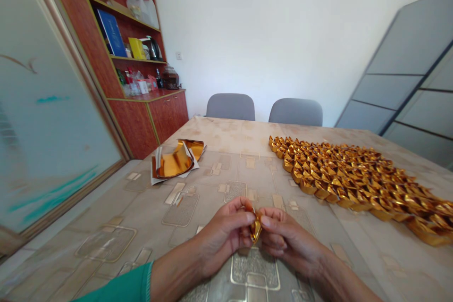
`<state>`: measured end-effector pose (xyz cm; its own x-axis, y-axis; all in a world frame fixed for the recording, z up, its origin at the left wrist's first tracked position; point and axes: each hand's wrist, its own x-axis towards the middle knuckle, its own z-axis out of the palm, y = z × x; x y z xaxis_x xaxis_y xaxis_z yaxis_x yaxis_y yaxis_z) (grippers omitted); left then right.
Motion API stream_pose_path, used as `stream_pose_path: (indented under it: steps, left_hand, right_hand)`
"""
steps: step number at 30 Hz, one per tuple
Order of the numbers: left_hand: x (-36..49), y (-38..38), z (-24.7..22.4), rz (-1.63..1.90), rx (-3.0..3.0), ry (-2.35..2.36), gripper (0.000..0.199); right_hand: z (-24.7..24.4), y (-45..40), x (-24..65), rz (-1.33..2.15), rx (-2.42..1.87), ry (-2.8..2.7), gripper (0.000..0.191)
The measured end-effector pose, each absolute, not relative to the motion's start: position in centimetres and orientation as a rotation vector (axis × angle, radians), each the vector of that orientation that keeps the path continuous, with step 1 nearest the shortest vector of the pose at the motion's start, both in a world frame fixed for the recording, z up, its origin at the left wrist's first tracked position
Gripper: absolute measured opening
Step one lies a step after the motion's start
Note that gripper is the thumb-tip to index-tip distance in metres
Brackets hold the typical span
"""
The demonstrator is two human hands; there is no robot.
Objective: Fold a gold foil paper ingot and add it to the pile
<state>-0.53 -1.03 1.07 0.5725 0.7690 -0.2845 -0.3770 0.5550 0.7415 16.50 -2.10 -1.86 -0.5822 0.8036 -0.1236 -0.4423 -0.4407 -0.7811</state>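
- A white wall (262, 33) rises behind the patterned tabletop (233, 139), wooden cabinet (168, 118) at upper left.
- Lower center: left hand (226, 226) and right hand (290, 236), fingers pinching a small gold foil piece (255, 234).
- Right: rows of folded gold shapes (339, 172).
- Left of center: curled gold sheets (177, 163).

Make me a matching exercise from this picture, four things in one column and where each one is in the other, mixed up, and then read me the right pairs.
Things:
1. Small gold piece
2. Curled gold sheets
3. Many folded gold pieces
4. Grey chairs

Places:
A. Massed together on the right side of the table
B. Beyond the table's far edge
C. Held between the left hand and the right hand
D. Lying on the left side of the table

Right pairs: 1-C, 2-D, 3-A, 4-B.
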Motion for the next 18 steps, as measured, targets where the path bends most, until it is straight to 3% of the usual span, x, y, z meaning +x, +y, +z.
stream_pose_path:
  steps: [5, 18]
  left_hand:
    - [-0.39, -1.09, 1.21, 0.772, 0.779, 0.674, 0.020]
    - [-0.84, -0.79, 1.31, 0.713, 0.723, 0.610, 0.028]
  right_hand:
    - [-1.81, -2.13, 16.44, 2.075, -0.639, -0.924, 0.020]
    - [-1.90, -2.05, 16.50, 2.054, -0.632, -0.871, 0.020]
